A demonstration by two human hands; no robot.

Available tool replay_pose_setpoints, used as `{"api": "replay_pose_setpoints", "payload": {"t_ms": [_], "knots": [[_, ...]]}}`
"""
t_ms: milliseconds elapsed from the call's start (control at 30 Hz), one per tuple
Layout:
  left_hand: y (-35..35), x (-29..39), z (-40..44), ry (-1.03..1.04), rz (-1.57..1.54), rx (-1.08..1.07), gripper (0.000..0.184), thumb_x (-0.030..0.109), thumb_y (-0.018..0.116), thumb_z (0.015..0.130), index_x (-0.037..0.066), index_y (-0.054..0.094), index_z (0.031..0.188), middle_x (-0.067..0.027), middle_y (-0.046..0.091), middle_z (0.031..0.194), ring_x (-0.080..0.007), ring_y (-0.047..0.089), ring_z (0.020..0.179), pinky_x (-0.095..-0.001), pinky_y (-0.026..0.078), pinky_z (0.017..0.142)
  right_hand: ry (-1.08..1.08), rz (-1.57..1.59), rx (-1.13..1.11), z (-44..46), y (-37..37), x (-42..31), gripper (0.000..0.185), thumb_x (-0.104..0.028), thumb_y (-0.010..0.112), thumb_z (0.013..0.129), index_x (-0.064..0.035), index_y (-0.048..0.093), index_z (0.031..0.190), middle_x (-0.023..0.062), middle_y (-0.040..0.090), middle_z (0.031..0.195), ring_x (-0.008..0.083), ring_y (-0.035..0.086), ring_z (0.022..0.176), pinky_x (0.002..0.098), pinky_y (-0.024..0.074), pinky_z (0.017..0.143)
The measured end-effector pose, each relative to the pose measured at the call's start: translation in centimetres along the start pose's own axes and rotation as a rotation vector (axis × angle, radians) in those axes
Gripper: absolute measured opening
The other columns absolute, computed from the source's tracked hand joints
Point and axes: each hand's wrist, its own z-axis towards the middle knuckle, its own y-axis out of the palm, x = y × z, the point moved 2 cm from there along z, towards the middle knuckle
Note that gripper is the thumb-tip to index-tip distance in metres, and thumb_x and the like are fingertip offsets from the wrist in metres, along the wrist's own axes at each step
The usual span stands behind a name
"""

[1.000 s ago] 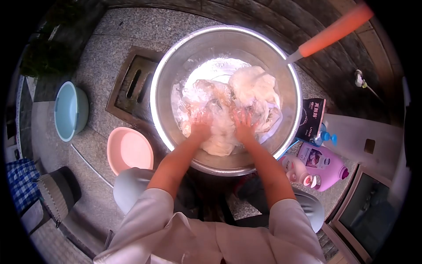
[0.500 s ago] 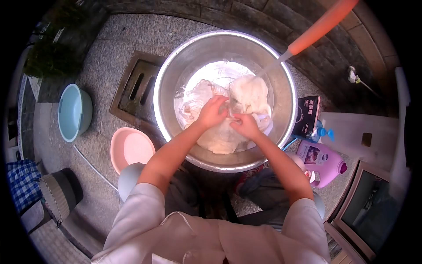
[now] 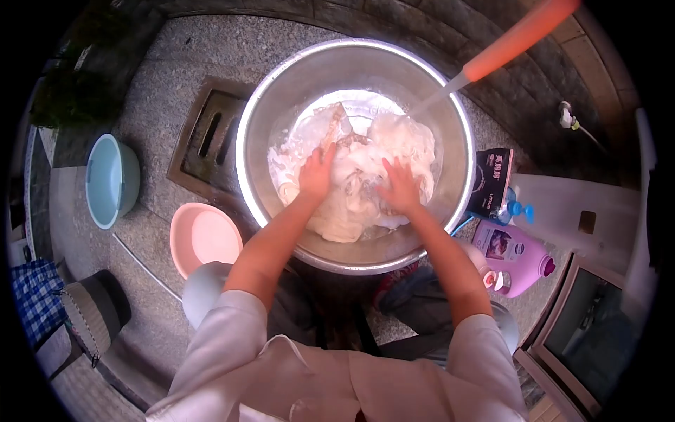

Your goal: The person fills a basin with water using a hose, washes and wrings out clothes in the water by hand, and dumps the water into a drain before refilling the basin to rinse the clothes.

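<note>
A large metal basin (image 3: 278,91) holds water and a pile of wet white cloth (image 3: 351,204). On the left part of the cloth lies my left hand (image 3: 318,172), its fingers stretched out. My right hand (image 3: 401,186) presses on the cloth's right side with spread fingers. The two hands are apart, with bunched, bubbly fabric between them. An orange hose (image 3: 520,39) with a pale end reaches over the basin's upper right rim, and water appears to run from it onto the cloth.
Left of the basin are a drain grate (image 3: 204,137), a pink basin (image 3: 205,239) and a light blue basin (image 3: 111,181). At right stand a black package (image 3: 491,179), a blue pump bottle (image 3: 517,209) and a purple jug (image 3: 517,257). A wall tap (image 3: 566,116) sits further right.
My hands were close together over the middle of the cloth with fingers bent. They have moved apart and now lie spread on it. The cloth has shifted and bunched up.
</note>
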Motion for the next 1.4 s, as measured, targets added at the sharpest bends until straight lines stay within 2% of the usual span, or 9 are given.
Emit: {"api": "replay_pose_setpoints", "payload": {"t_ms": [167,233,367,467,533,733,1000,1233,1400], "knots": [[-0.4,-1.3,-1.8,0.256,0.323,0.022,0.065,0.003,0.05,0.073,0.021,0.031,0.132,-0.0125,0.031,0.133,-0.033,0.03,0.123,-0.045,0.027,0.1,0.011,0.031,-0.162,-0.7,2.8,-0.7,0.079,-0.036,0.063,0.071,-0.0306,0.019,0.136,0.0058,0.013,0.144,0.0354,0.013,0.131,0.0641,0.0102,0.098],[-0.7,-0.9,-2.5,0.416,0.069,-0.19,0.054,0.005,0.055,0.069,0.017,0.045,0.122,-0.0093,0.023,0.14,-0.0327,0.014,0.131,-0.0476,0.016,0.105,0.002,-0.038,-0.102,-0.7,3.2,-0.8,0.067,-0.025,0.061,0.073,-0.0285,0.032,0.133,0.0097,0.036,0.134,0.0321,0.034,0.123,0.0577,0.0269,0.095],[-0.6,-1.2,-2.5,0.465,0.108,-0.231,0.037,0.009,0.059,0.065,0.013,0.057,0.101,-0.0121,0.034,0.133,-0.0333,0.023,0.127,-0.0458,0.02,0.103,-0.104,0.241,-0.111,-0.1,3.6,0.5,0.054,-0.009,0.056,0.072,-0.0245,0.049,0.123,0.0121,0.059,0.106,0.0252,0.056,0.099,0.042,0.0433,0.082],[-2.1,-2.1,-1.4,0.483,-0.147,-0.104,0.02,0.01,0.058,0.067,0.007,0.057,0.086,-0.0153,0.055,0.108,-0.0331,0.047,0.11,-0.0424,0.036,0.092,0.297,0.687,-0.596,-1.2,1.5,1.5,0.048,0.001,0.048,0.068,-0.0198,0.06,0.11,0.0143,0.064,0.085,0.0224,0.062,0.079,0.0317,0.0464,0.071],[-6.2,-1.9,-0.4,-0.005,-0.257,-0.312,0.019,0.01,0.056,0.069,0.003,0.054,0.086,-0.0165,0.061,0.08,-0.0338,0.059,0.081,-0.0399,0.046,0.074,-0.122,0.45,-0.358,-1.1,0.3,2.3,0.048,0.004,0.043,0.066,-0.0149,0.062,0.106,0.0174,0.063,0.09,0.0237,0.061,0.08,0.0309,0.0462,0.071],[-12.3,-3.1,0.7,-0.07,-0.206,-0.163,0.033,0.016,0.054,0.072,0.005,0.05,0.103,-0.0206,0.06,0.086,-0.0368,0.057,0.087,-0.0414,0.045,0.075,-0.25,0.458,-0.119,-2.9,-4.9,2.8,0.043,0.005,0.043,0.065,-0.0088,0.064,0.1,0.016,0.064,0.091,0.0239,0.062,0.081,0.0299,0.0461,0.075],[-15.3,2.3,-4.6,0.249,-0.033,-0.075,0.061,0.028,0.066,0.07,0.005,0.044,0.122,-0.019,0.055,0.108,-0.0316,0.053,0.099,-0.0346,0.043,0.085,-0.281,0.661,0.125,-9.3,-15.6,-3.9,0.032,0.005,0.046,0.066,-0.0006,0.064,0.091,0.0121,0.065,0.083,0.0178,0.061,0.08,0.0268,0.0459,0.074],[-19.2,14.5,-9.5,0.275,-0.756,-0.506,0.063,0.04,0.07,0.069,0.0,0.049,0.114,-0.015,0.056,0.104,-0.0196,0.053,0.098,-0.0306,0.043,0.083,-0.128,1.017,0.333,-12.9,-22.1,-10.9,0.029,-0.001,0.053,0.07,-0.0003,0.06,0.099,0.0099,0.062,0.089,0.0151,0.059,0.078,0.0268,0.0464,0.069],[-19.2,15.7,-8.3,0.153,-0.943,0.194,0.048,0.017,0.068,0.07,-0.001,0.045,0.109,-0.0127,0.056,0.097,-0.0185,0.056,0.09,-0.0299,0.046,0.075,-0.006,1.176,0.391,-14.7,-24.5,-14.2,0.028,-0.007,0.056,0.075,-0.0066,0.058,0.103,0.0063,0.061,0.09,0.0141,0.058,0.078,0.0277,0.0474,0.063]]}}
